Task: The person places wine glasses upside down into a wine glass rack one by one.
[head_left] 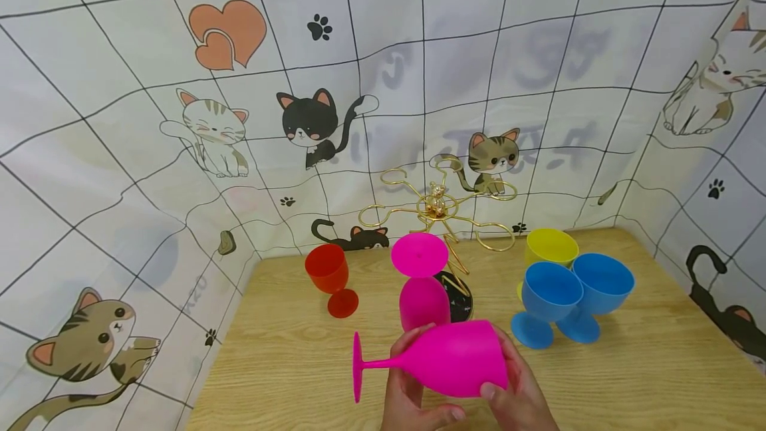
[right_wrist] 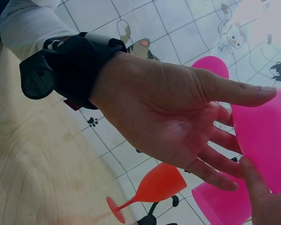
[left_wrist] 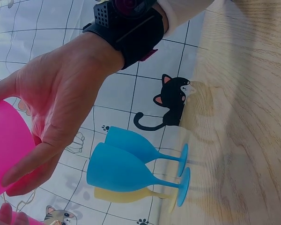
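A bright pink goblet [head_left: 455,359] lies sideways between both hands, its foot pointing left and its mouth right. My left hand [head_left: 413,391] grips the bowl near the stem, fingers behind and thumb below. At the mouth end, my right hand [head_left: 519,384] holds the bowl with the thumb near the rim and the fingers on the far side. Just beyond, a second pink goblet [head_left: 423,301] is upside down at the front of a gold wire rack [head_left: 437,206], whose looped arms spread outward. The rack's round black base [head_left: 459,301] is partly hidden behind that goblet.
A red goblet [head_left: 328,270] stands upright at the left on the wooden table [head_left: 287,364]. On the right stand two blue goblets [head_left: 552,291] and a yellow goblet [head_left: 552,245] behind them. A cat-print cloth [head_left: 359,52] hangs behind and on both sides.
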Demonstrator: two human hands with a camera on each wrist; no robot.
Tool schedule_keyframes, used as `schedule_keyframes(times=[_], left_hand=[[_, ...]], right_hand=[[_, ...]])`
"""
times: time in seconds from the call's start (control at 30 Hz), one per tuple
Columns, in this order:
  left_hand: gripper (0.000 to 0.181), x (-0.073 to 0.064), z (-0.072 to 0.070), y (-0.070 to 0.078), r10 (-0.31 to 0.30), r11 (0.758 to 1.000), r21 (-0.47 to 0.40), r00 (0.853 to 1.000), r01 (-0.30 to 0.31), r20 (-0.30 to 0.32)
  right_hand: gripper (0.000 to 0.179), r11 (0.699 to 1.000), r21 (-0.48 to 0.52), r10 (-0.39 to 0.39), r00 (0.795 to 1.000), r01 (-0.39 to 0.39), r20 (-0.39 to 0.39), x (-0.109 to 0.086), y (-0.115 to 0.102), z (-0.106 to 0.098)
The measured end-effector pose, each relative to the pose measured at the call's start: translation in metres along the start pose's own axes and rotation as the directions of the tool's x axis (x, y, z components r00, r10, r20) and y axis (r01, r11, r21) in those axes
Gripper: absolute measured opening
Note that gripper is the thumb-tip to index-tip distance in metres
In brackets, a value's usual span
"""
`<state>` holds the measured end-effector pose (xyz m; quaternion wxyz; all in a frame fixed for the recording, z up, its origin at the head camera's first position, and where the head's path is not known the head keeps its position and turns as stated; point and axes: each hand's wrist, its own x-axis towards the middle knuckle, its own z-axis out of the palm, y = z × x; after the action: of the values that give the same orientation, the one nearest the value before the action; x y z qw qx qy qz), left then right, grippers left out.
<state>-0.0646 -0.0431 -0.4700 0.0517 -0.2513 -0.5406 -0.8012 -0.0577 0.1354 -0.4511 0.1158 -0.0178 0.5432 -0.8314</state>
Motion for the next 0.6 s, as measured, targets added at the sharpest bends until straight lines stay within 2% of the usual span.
schedule_keyframes(times=[0.13,0.33,0.6], left_hand=[[0.086,-0.0008,0.0008,0.0016,-0.031,0.999,-0.022,1.0,0.031,-0.004],[0.086,-0.0006,-0.0009,0.0005,0.013,1.0,-0.021,1.0,-0.013,0.008],[0.084,-0.0008,-0.0017,0.0005,-0.015,1.0,-0.022,1.0,0.015,0.004]], right_hand=[[0.054,1.0,-0.024,-0.012,1.0,0.012,0.01,0.0003,0.0029,0.0021],[0.055,1.0,-0.02,0.012,1.0,-0.011,0.021,-0.0005,0.0016,0.0053],[0.055,0.999,-0.023,0.026,0.999,-0.025,0.034,-0.0007,-0.0009,0.0068]])
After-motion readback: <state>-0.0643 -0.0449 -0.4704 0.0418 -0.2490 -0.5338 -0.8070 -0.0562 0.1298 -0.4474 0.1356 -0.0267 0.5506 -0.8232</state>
